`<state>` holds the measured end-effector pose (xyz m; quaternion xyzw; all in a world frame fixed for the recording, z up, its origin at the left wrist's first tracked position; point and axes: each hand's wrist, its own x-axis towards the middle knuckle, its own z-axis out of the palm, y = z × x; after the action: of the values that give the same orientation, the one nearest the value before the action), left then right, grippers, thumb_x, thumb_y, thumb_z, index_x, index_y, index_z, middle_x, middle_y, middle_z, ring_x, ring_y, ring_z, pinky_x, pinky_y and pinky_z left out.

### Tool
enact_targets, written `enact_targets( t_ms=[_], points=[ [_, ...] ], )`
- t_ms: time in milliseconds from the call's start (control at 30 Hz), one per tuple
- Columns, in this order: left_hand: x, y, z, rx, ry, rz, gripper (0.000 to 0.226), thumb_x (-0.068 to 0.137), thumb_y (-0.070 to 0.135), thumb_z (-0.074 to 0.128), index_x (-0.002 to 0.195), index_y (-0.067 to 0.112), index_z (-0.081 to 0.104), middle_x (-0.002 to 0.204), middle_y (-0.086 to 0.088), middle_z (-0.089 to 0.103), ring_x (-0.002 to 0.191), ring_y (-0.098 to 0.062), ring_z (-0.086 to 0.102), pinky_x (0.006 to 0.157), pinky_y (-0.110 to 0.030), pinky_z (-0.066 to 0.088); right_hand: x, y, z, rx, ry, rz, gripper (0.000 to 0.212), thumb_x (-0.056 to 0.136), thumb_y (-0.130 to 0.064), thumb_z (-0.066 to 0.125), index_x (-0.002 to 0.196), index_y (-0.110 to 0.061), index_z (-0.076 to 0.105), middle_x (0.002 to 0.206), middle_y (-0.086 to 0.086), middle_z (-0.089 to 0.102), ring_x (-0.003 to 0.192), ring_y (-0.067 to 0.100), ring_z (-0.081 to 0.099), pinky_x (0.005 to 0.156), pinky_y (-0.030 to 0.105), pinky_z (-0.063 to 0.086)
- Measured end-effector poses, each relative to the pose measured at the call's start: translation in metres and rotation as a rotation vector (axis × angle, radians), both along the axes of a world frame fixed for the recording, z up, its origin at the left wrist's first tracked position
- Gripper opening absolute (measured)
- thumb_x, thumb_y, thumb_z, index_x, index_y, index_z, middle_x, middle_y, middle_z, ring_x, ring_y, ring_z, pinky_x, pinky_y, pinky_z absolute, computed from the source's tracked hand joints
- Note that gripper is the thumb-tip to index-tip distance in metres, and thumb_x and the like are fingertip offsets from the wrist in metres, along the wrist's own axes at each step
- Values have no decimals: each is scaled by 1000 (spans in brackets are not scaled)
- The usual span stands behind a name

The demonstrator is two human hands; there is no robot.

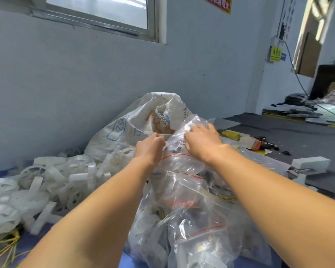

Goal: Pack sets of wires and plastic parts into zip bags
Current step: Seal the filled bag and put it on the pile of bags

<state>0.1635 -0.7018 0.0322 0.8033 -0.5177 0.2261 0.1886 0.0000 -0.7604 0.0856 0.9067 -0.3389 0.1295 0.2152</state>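
While left hand (pixel 149 146) and right hand (pixel 202 142) grip zip bag (pixel 191 122) | blue table (pixel 34 242) | grey wall (pixel 85 74), window (pixel 104 8)

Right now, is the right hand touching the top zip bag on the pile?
Touching. The head view shows the right hand with fingers curled into the top zip bag, its clear plastic crumpled under them.

Two hands, the left hand (pixel 150 147) and right hand (pixel 202 144). One sack (pixel 135 120). At least five zip bags (pixel 191 200), counted by red seals, the heap hiding the rest. A pile of plastic parts (pixel 46 182), too many to count. One bunch of wires (pixel 6 246). One window (pixel 97 10), one sign (pixel 218 3)
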Motion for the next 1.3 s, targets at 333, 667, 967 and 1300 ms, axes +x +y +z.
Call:
enact_targets(
  t_ms=[333,667,967,1300],
  points=[
    [-11,28,23,382,94,-30,27,93,10,45,116,10,59,121,-10,61,111,-32,56,76,-38,43,27,42,-3,54,-121,-167,35,97,-25,42,129,-12,48,130,12,53,122,32,49,96,43,38],
    [25,286,92,523,83,129,33,97,14,42,126,13,57,125,-10,61,112,-32,58,95,-43,49,94,271,34,153,-173,425,29,94,-17,45,123,-17,45,122,9,55,116,31,56,89,41,43],
    [29,567,87,686,140,464,35,96,10,42,124,11,63,119,-11,66,106,-27,60,92,-39,49,120,526,19,253,-181,843,29,91,-13,46,119,-14,44,119,11,54,109,34,57,72,38,32],
    [5,750,44,529,478,694,40,99,32,44,137,23,49,133,-3,59,118,-24,58,98,-37,46,115,663,-30,377,-65,1028,35,96,-21,44,131,-17,45,125,10,54,112,33,58,74,37,36]
  ],
)
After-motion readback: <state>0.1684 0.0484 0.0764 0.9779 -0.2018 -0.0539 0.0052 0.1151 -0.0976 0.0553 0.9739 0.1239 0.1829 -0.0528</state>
